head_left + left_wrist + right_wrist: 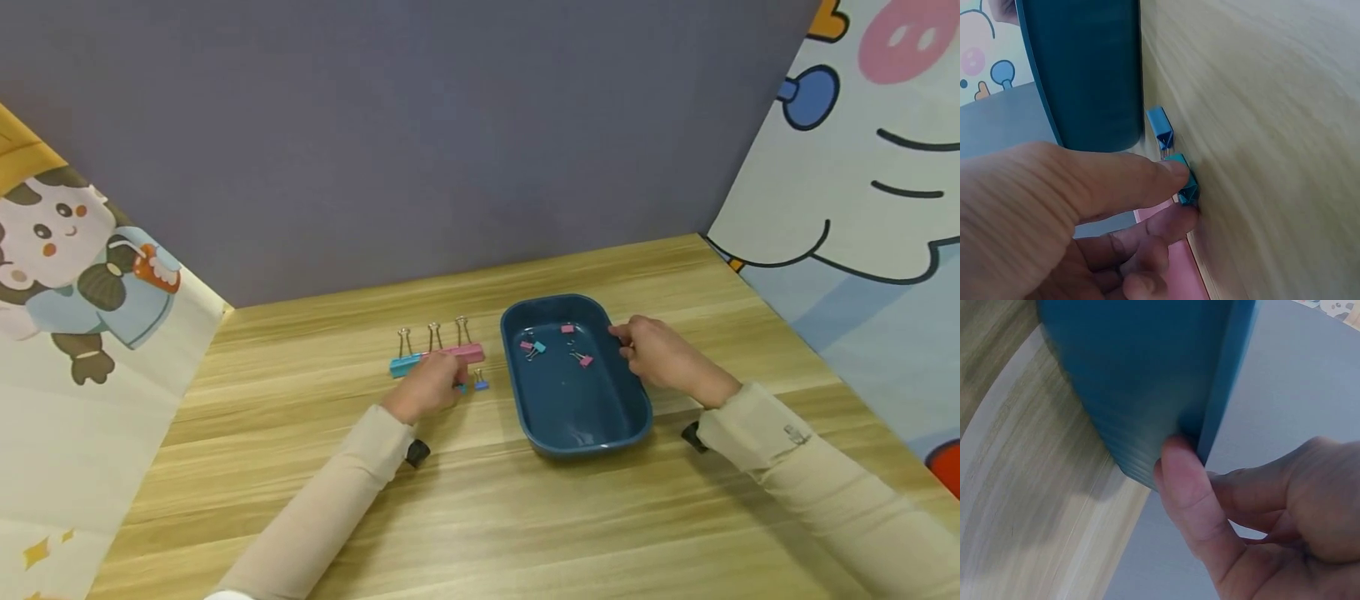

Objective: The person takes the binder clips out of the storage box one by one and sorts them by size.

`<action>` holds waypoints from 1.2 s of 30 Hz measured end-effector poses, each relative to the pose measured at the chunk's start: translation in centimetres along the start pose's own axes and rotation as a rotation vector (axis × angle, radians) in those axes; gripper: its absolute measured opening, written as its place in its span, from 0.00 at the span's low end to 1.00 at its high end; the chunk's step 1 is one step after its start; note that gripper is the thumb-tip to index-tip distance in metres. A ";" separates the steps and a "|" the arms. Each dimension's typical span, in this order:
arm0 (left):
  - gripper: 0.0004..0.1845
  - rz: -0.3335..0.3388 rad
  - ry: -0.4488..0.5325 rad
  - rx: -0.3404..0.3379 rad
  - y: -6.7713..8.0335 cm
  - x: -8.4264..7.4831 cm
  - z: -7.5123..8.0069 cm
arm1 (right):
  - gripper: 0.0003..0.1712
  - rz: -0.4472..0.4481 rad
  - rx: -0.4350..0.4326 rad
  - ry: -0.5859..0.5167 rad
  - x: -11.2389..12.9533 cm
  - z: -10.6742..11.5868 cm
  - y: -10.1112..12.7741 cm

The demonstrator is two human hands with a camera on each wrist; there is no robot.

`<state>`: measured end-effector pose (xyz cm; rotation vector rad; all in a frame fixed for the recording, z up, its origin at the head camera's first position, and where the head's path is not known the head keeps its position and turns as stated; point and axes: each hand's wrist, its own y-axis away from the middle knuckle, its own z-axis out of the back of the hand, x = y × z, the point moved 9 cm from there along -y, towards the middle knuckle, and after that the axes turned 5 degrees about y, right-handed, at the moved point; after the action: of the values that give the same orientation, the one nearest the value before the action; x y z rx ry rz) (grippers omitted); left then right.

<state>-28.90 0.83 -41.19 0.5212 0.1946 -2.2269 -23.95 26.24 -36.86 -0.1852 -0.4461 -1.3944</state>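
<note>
In the left wrist view, a small teal binder clip (1189,186) sits between the thumb and forefinger of my left hand (429,387), which pinches it close to the tabletop. Beside it lies a small blue binder clip (482,385). Just behind the hand stands a row of large binder clips, a teal one (403,366) at the left and a pink one (472,353) at the right, partly covered by the hand. My right hand (663,353) grips the right rim of a dark blue tray (577,408), fingertips against its outer wall (1141,400).
Inside the tray, toward its far end, lie several small clips, among them a pink binder clip (567,329) and a teal binder clip (539,347). The wooden table (480,517) meets a grey panel (450,150) at the back and printed cartoon walls at both sides.
</note>
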 end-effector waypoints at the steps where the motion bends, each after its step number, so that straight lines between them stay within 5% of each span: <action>1: 0.06 -0.009 0.004 -0.004 0.0 -0.1 0.0 | 0.11 -0.001 0.005 -0.003 0.0 0.0 0.0; 7: 0.13 -0.028 0.054 -0.007 -0.3 -0.6 -0.2 | 0.14 0.023 0.004 0.015 0.4 0.0 -0.1; 17: 0.07 -0.029 0.005 -0.021 -0.5 -1.0 0.1 | 0.11 0.000 0.018 0.018 0.3 0.0 -0.5; 36: 0.06 -0.095 -0.010 -0.099 -1.4 -6.4 5.0 | 0.17 -0.037 0.021 -0.022 -0.3 -0.2 -0.2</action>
<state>-27.79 4.66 -33.94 0.4549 0.3284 -2.2985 -24.14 26.38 -37.13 -0.1759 -0.4843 -1.4247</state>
